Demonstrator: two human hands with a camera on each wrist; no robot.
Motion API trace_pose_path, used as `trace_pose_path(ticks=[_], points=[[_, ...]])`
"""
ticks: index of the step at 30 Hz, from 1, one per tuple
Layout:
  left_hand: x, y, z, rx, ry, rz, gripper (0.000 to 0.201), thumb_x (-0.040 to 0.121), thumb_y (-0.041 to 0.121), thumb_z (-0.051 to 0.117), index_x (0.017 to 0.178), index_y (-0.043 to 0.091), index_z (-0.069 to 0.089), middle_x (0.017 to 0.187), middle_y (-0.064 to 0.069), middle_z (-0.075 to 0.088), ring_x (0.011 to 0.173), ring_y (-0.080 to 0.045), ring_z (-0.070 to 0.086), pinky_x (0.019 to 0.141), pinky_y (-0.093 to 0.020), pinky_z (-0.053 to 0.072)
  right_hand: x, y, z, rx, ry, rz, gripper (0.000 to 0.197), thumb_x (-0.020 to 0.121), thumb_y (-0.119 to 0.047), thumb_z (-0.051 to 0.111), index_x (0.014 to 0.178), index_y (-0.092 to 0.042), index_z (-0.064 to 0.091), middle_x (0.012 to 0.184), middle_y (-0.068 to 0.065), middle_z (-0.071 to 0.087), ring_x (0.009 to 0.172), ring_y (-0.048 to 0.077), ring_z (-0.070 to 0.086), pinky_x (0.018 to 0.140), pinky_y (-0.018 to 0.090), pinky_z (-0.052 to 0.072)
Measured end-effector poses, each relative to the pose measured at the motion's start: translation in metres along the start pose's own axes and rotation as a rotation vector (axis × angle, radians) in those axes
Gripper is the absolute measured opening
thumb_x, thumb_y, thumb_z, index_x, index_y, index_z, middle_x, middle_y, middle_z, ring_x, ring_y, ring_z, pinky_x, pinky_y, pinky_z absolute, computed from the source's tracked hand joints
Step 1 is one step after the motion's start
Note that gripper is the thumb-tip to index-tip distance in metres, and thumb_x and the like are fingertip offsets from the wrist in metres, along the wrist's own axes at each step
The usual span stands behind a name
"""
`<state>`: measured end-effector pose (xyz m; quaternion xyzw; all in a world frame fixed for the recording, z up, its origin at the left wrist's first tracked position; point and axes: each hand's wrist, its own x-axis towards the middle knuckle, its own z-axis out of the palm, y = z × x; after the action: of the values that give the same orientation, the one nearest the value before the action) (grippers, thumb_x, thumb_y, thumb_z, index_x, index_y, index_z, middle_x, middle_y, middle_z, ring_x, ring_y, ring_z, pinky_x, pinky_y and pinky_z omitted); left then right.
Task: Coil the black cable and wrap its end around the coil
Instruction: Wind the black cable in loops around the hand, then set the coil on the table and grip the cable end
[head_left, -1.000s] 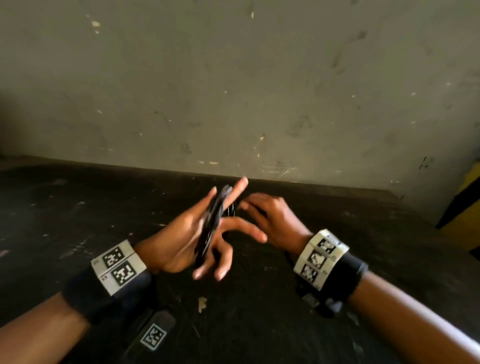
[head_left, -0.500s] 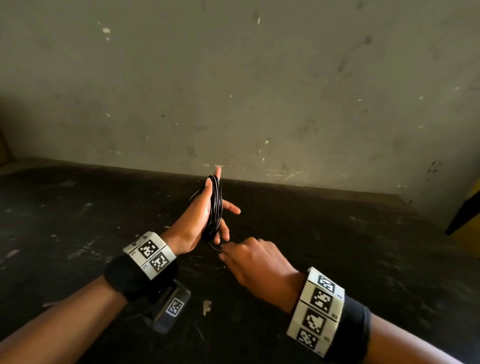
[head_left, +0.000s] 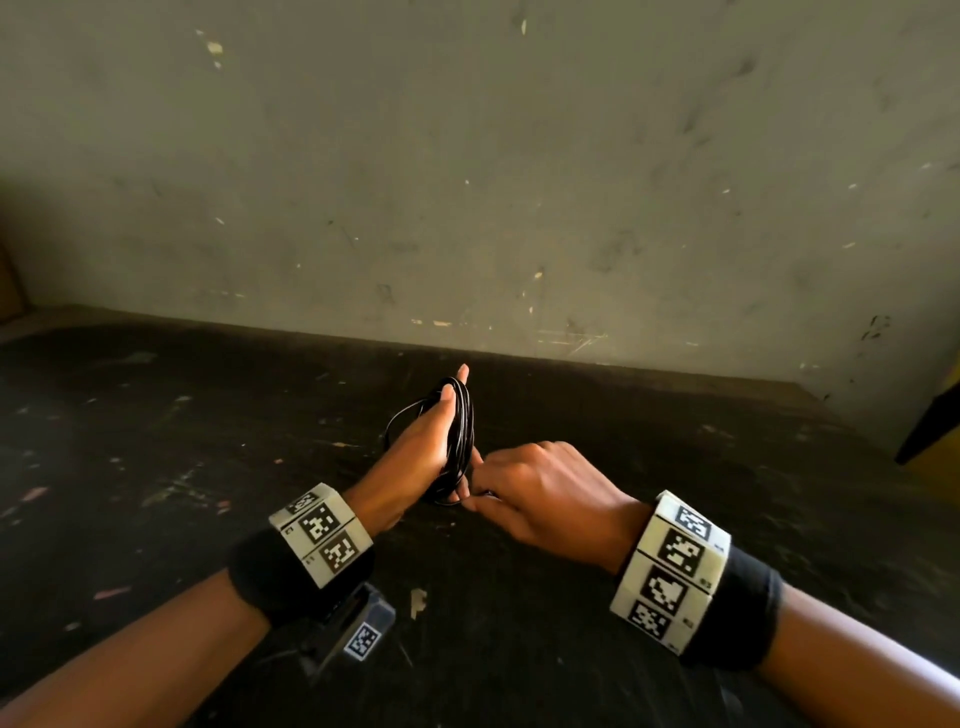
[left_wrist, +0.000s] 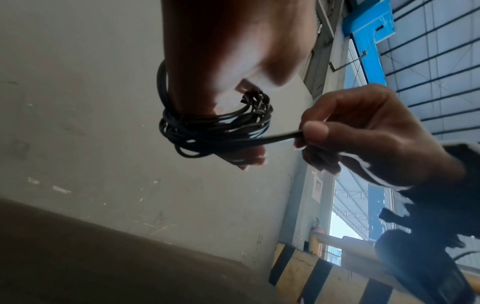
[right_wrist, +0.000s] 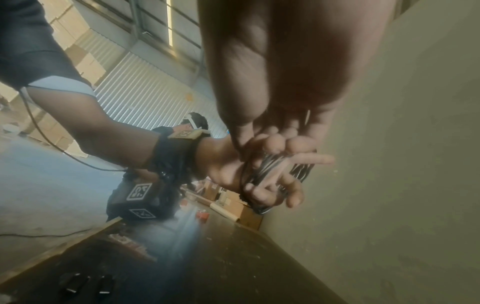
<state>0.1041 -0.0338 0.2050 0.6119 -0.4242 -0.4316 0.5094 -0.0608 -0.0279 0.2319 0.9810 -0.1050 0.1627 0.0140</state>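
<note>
The black cable (head_left: 461, 441) is wound into a coil of several loops around my left hand (head_left: 415, 457), which holds it upright above the dark table (head_left: 208, 467). The thumb lies on the coil's top and the fingers curl under the coil (left_wrist: 207, 131). My right hand (head_left: 540, 493) sits just right of the coil's lower end. It pinches the free cable end (left_wrist: 275, 137) between thumb and forefinger, and the end runs taut into the coil. In the right wrist view the loops (right_wrist: 270, 164) cross the left hand's palm (right_wrist: 226, 164).
A scuffed grey wall (head_left: 467, 182) stands close behind the table. A yellow-and-black striped barrier (left_wrist: 311, 273) is at the right. Two small black items (right_wrist: 85, 286) lie near the table's edge. Another person (right_wrist: 194, 123) and cardboard boxes (right_wrist: 244, 211) are far behind.
My left hand has risen and turned the coil upright, its spread fingers drawn together. My right hand came from behind the coil to its lower end, holding the cable end.
</note>
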Motion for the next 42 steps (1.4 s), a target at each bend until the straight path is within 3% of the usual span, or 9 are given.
trace_pose_path(ticks=[5,8,10,12,16,24,28,33,42], points=[[-0.014,-0.012,-0.002,0.131,-0.147,0.004,0.055,0.085,0.067,0.018,0.139,0.058,0.025,0.094,-0.013,0.063,0.051,-0.018,0.060,0.037,-0.027,0.050,-0.001,0.008,0.002,-0.027,0.012,-0.004,0.018,0.093,-0.027,0.054,0.098,-0.012,0.063,0.094,0.005,0.063,0.068,0.015,0.060,0.056,0.018,0.038],[-0.031,-0.015,-0.001,0.149,-0.245,0.057,0.048,0.093,0.058,0.018,0.140,0.053,0.026,0.092,-0.010,0.060,0.056,-0.015,0.056,0.042,-0.025,0.050,-0.002,0.011,0.007,-0.008,0.043,0.023,0.021,0.089,-0.030,0.058,0.100,-0.012,0.063,0.102,0.004,0.062,0.079,0.016,0.061,0.065,0.029,0.052],[-0.039,-0.017,0.003,0.076,-0.239,0.021,0.055,0.097,0.052,0.021,0.135,0.022,0.048,0.074,-0.009,0.054,0.045,-0.010,0.048,0.038,-0.023,0.041,-0.003,0.011,0.011,-0.004,0.094,0.020,0.022,0.084,-0.032,0.064,0.096,-0.013,0.064,0.103,0.004,0.062,0.081,0.016,0.060,0.068,0.027,0.052],[-0.041,-0.023,0.004,0.009,-0.233,-0.014,0.065,0.098,0.050,0.026,0.098,-0.008,0.055,0.059,-0.005,0.042,0.036,-0.008,0.040,0.036,-0.022,0.032,-0.003,0.009,0.016,-0.039,0.147,0.008,0.024,0.081,-0.034,0.067,0.094,-0.015,0.063,0.103,0.005,0.061,0.083,0.014,0.057,0.069,0.021,0.044],[-0.049,-0.025,0.001,-0.084,-0.344,-0.118,0.043,0.091,0.052,0.036,0.084,0.012,0.053,0.057,-0.003,0.040,0.031,-0.009,0.035,0.031,-0.019,0.025,-0.003,0.005,0.024,-0.028,0.214,0.058,0.038,0.079,-0.044,0.068,0.104,-0.019,0.055,0.110,0.004,0.054,0.091,0.013,0.049,0.075,0.021,0.036],[-0.065,-0.026,-0.009,-0.116,-0.374,-0.228,0.050,0.096,0.049,0.022,0.075,0.012,0.048,0.049,0.001,0.028,0.036,-0.008,0.022,0.034,-0.018,0.014,-0.002,-0.005,0.042,0.455,0.237,0.275,0.050,0.072,-0.034,0.076,0.106,-0.026,0.041,0.105,-0.012,0.041,0.089,0.004,0.048,0.072,0.020,0.049],[-0.069,-0.021,-0.015,-0.077,-0.412,-0.296,0.056,0.093,0.053,0.025,0.066,0.010,0.049,0.043,0.003,0.031,0.033,-0.006,0.023,0.033,-0.015,0.011,0.000,-0.008,0.056,0.700,0.258,0.375,0.058,0.068,-0.034,0.080,0.104,-0.032,0.035,0.105,-0.008,0.055,0.091,0.002,0.059,0.075,0.022,0.054],[-0.073,-0.022,-0.025,-0.011,-0.353,-0.411,0.057,0.092,0.051,0.026,0.056,0.011,0.045,0.041,0.004,0.029,0.029,-0.005,0.021,0.030,-0.010,0.012,0.005,-0.019,0.076,0.835,0.237,0.387,0.052,0.074,-0.034,0.076,0.105,-0.033,0.034,0.104,-0.004,0.062,0.092,0.008,0.066,0.078,0.034,0.058],[-0.082,-0.018,-0.052,-0.010,-0.098,-0.367,0.034,0.094,0.033,0.033,0.066,0.018,0.045,0.047,0.006,0.029,0.033,-0.004,0.023,0.032,-0.010,0.014,0.036,-0.034,0.092,0.671,0.283,0.392,0.022,0.080,-0.043,0.067,0.085,-0.025,0.056,0.091,-0.006,0.057,0.085,0.006,0.054,0.072,0.020,0.045]])
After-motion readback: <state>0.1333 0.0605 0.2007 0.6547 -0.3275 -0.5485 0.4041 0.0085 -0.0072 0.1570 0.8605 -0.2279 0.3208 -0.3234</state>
